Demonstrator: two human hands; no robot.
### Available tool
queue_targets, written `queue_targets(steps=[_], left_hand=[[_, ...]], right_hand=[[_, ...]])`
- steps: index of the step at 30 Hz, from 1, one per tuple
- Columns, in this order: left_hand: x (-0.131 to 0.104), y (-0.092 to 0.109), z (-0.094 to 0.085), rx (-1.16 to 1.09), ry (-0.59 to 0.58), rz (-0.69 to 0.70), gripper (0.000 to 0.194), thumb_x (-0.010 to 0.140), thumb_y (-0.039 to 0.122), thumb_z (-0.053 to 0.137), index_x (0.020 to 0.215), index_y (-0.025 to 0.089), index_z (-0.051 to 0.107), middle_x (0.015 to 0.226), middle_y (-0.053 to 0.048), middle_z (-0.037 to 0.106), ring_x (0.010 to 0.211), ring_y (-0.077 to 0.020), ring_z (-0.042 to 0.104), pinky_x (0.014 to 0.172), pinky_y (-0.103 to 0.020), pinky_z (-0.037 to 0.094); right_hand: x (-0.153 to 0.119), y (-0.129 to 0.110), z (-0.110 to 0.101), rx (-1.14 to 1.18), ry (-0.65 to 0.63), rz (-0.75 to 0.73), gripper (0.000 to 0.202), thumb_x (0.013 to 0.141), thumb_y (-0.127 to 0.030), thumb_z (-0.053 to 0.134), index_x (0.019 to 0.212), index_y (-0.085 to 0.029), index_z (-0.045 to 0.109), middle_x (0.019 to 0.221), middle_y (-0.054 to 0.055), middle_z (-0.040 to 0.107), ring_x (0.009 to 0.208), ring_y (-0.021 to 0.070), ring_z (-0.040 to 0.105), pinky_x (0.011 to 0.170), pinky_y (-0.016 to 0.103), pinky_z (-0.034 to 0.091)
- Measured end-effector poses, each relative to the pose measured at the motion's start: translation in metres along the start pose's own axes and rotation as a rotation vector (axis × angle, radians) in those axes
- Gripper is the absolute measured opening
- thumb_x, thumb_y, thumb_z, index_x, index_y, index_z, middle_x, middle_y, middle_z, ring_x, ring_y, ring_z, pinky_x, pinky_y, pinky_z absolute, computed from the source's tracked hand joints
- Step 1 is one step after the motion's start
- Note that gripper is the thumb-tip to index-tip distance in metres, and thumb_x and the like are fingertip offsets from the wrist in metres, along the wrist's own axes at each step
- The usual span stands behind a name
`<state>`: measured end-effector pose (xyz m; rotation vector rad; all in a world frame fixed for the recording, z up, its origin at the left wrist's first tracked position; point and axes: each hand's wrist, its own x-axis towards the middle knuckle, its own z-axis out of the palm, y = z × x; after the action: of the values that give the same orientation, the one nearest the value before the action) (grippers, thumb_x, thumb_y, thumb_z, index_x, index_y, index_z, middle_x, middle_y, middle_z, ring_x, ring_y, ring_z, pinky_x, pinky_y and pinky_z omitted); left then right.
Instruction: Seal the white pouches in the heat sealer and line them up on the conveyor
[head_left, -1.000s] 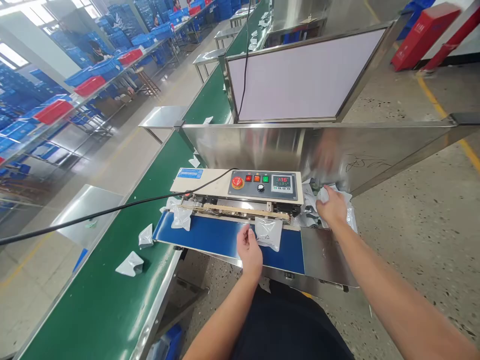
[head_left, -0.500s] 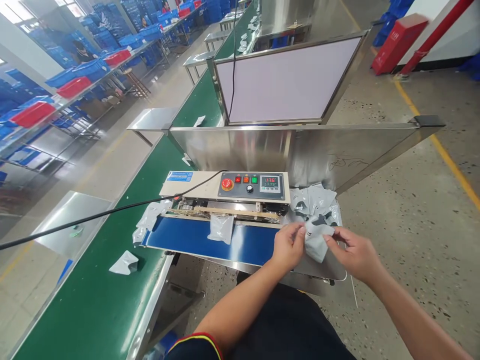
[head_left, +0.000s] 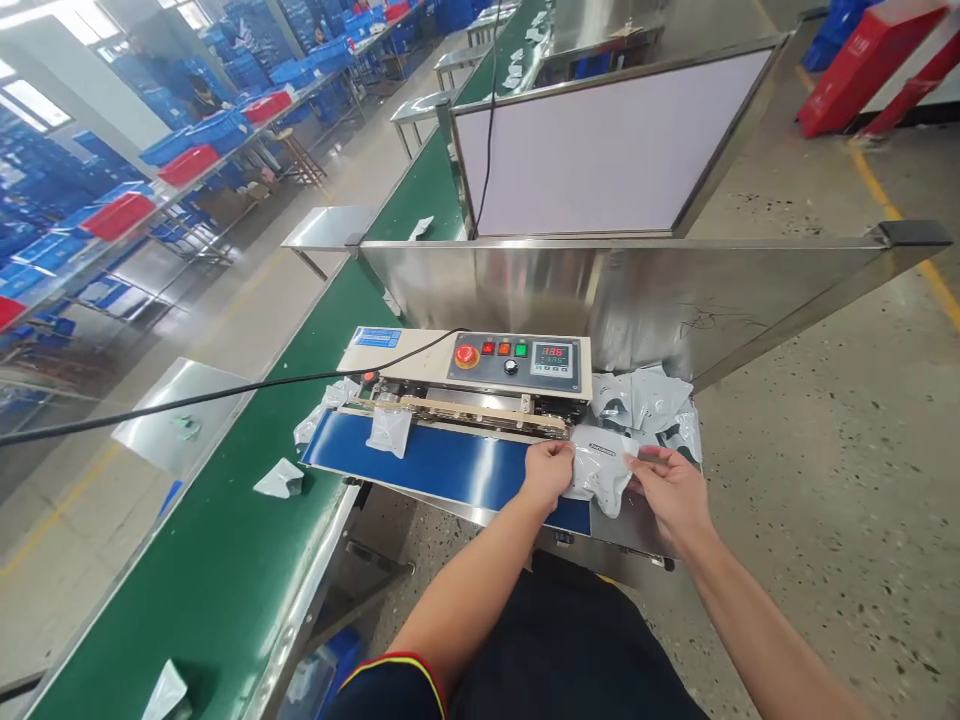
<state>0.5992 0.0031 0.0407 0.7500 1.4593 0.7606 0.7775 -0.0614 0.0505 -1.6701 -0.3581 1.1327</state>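
Note:
A white plastic pouch point(head_left: 602, 470) with a dark printed label hangs between my two hands, its upper edge at the right end of the band sealing machine point(head_left: 405, 350). My left hand point(head_left: 549, 472) pinches the pouch's left edge, and my right hand point(head_left: 666, 488) grips its right edge. Another white pouch point(head_left: 389, 431) sits at the machine's sealing band, over the left part of the blue conveyor belt point(head_left: 457, 468). Behind my right hand lies a pile of similar pouches point(head_left: 649, 400) on the metal side plate.
A green conveyor point(head_left: 225, 560) runs along the left, with several white pouches on it. A black cable point(head_left: 225, 393) crosses above it to the machine. Behind the machine stand a steel panel point(head_left: 495, 290) and a white framed board point(head_left: 600, 150). Blue and red bins line the far-left table.
Both hands have brought the pouch leftward to the machine's right end and spread it flatter. The pouch in the sealing band has travelled left. Another pouch now shows at the green conveyor's lower left.

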Motion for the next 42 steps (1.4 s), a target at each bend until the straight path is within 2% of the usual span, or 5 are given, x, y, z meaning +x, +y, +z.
queue_targets(steps=[11, 17, 25, 32, 42], left_hand=[[0.003, -0.004, -0.079, -0.09, 0.127, 0.069, 0.029, 0.085, 0.048, 0.087, 0.082, 0.018, 0.087, 0.07, -0.003, 0.074, 0.074, -0.0229, 0.068, 0.077, -0.034, 0.059], [0.002, 0.0, -0.19, -0.369, 0.35, 0.121, 0.032, 0.09, 0.044, 0.088, 0.1, 0.013, 0.085, 0.088, -0.01, 0.08, 0.074, -0.018, 0.07, 0.071, -0.03, 0.059], [0.002, 0.01, -0.429, -0.713, 0.822, 0.196, 0.033, 0.1, 0.046, 0.074, 0.091, 0.014, 0.079, 0.083, -0.006, 0.073, 0.067, -0.0131, 0.061, 0.062, -0.024, 0.048], [-0.034, -0.056, -0.562, -0.847, 1.046, 0.058, 0.037, 0.095, 0.05, 0.076, 0.103, 0.014, 0.083, 0.095, -0.011, 0.079, 0.075, -0.0162, 0.068, 0.065, -0.026, 0.05], [-0.174, -0.215, -0.614, -0.476, 1.495, -0.228, 0.067, 0.089, 0.076, 0.068, 0.115, 0.016, 0.082, 0.112, -0.016, 0.084, 0.097, -0.0321, 0.079, 0.09, -0.044, 0.063]], right_hand=[[-0.003, 0.007, 0.065, -0.122, -0.106, -0.022, 0.063, 0.048, -0.061, 0.103, 0.088, -0.028, 0.067, 0.078, 0.006, 0.08, 0.076, 0.0304, 0.081, 0.071, 0.04, 0.074], [-0.042, 0.016, 0.097, -0.433, -0.211, -0.209, 0.054, 0.064, -0.076, 0.092, 0.087, -0.031, 0.071, 0.08, 0.01, 0.079, 0.076, 0.0363, 0.082, 0.063, 0.046, 0.071], [-0.158, 0.02, 0.403, -0.939, -0.891, -0.75, 0.063, 0.096, -0.082, 0.06, 0.095, -0.022, 0.077, 0.087, 0.011, 0.081, 0.08, 0.03, 0.078, 0.079, 0.041, 0.063], [-0.164, 0.044, 0.703, -1.726, -0.828, -1.033, 0.038, 0.107, -0.036, 0.057, 0.131, -0.019, 0.08, 0.128, 0.018, 0.081, 0.121, 0.0324, 0.074, 0.102, 0.04, 0.055], [-0.107, 0.124, 0.801, -2.017, -0.608, -0.968, 0.049, 0.097, -0.035, 0.068, 0.134, -0.005, 0.078, 0.134, 0.031, 0.07, 0.134, 0.0444, 0.062, 0.109, 0.054, 0.046]])
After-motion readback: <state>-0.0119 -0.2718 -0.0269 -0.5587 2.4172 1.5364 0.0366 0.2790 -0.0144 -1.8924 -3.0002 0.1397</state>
